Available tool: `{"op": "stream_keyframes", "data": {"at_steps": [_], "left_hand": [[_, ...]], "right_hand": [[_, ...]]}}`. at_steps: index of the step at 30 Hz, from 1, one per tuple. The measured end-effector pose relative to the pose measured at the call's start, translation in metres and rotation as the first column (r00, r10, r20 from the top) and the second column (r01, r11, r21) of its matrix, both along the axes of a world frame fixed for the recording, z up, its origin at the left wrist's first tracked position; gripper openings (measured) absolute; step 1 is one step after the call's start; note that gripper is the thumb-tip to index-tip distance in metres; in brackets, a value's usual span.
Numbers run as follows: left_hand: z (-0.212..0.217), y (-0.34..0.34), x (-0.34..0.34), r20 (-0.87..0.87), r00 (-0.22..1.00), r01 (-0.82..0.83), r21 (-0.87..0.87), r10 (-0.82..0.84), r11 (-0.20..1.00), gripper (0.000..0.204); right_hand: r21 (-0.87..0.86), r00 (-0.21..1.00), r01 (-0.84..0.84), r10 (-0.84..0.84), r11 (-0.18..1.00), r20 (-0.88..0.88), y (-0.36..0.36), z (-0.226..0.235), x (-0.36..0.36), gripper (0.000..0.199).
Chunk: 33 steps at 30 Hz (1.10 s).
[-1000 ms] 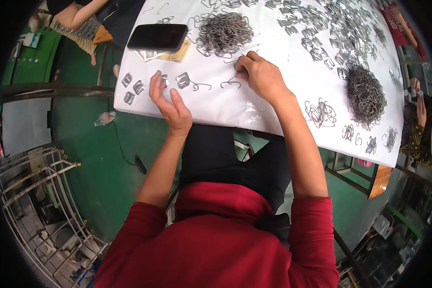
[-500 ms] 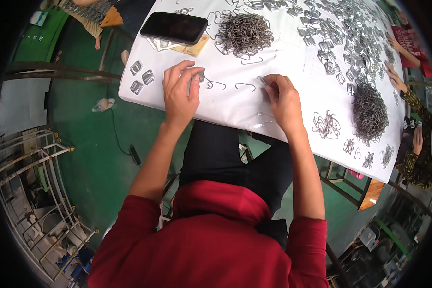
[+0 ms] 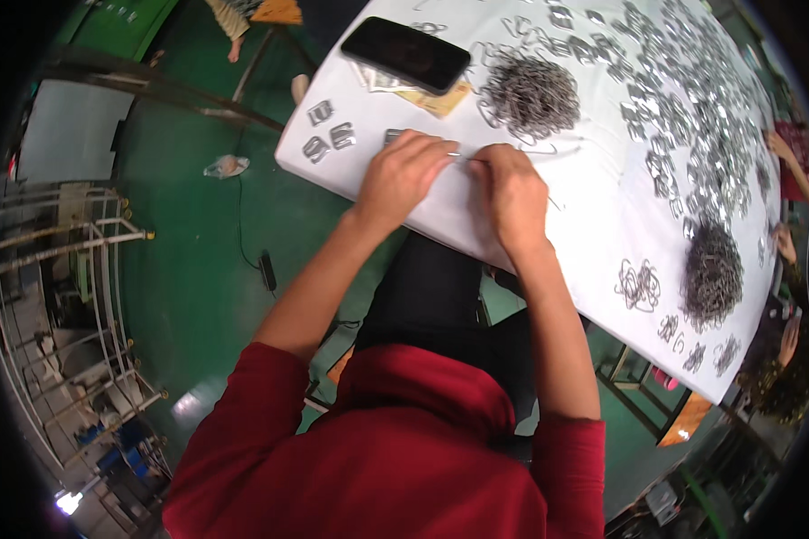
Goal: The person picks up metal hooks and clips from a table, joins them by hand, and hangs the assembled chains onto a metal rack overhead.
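Observation:
My left hand [image 3: 403,178] and my right hand [image 3: 515,193] are close together above the white table, fingertips pinched. Between them runs a thin metal wire hook [image 3: 464,157], gripped at either end; its ends are hidden in the fingers. A flat metal buckle [image 3: 392,136] lies against the back of my left fingers. Farther left, several similar buckles [image 3: 342,136] sit near the table's corner. Beyond my right hand is a tangled heap of wire hooks [image 3: 532,94], with a loose hook [image 3: 539,150] just in front of it.
A black phone [image 3: 404,54] rests on banknotes [image 3: 436,99] at the far left of the table [image 3: 593,216]. Scattered buckles [image 3: 661,135] cover the far right. A second dark heap of hooks [image 3: 713,274] and small hook bundles [image 3: 638,286] lie at right. Another person's hand [image 3: 785,242] reaches in there.
My hands have come together, and the left fingers, earlier loosely curled beside a buckle, now pinch the wire hook. The whole view has turned, shifting the table rightward.

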<state>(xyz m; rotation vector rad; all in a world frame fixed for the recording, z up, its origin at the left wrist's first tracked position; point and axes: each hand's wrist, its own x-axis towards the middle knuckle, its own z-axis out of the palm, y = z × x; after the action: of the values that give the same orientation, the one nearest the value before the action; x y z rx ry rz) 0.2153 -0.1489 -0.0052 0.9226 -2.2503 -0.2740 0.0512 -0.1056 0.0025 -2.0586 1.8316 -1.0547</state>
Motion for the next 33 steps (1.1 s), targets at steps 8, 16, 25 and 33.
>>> {"op": "stream_keyframes", "data": {"at_steps": [8, 16, 25, 33], "left_hand": [[0.013, 0.000, -0.006, -0.070, 0.998, -0.007, -0.057, 0.003, 0.998, 0.025], [0.026, -0.021, 0.005, -0.020, 0.934, 0.333, -0.309, -0.356, 0.891, 0.021], [-0.006, -0.046, 0.037, -0.067, 0.984, 0.151, -0.162, -0.164, 0.975, 0.017], [-0.027, -0.037, 0.085, 0.200, 0.761, -0.593, -0.170, 0.617, 0.787, 0.045]], "right_hand": [[0.027, 0.821, -0.083, 0.083, 0.996, -0.565, -0.012, 0.034, 0.003, 0.007], [0.371, 0.860, -0.103, 0.270, 0.923, -0.434, -0.025, 0.045, -0.004, 0.004], [0.426, 0.906, -0.030, 0.205, 0.904, -0.371, -0.042, 0.040, -0.009, 0.012], [0.068, 0.937, -0.126, 0.141, 0.990, -0.320, -0.052, 0.000, 0.078, 0.035]]}}
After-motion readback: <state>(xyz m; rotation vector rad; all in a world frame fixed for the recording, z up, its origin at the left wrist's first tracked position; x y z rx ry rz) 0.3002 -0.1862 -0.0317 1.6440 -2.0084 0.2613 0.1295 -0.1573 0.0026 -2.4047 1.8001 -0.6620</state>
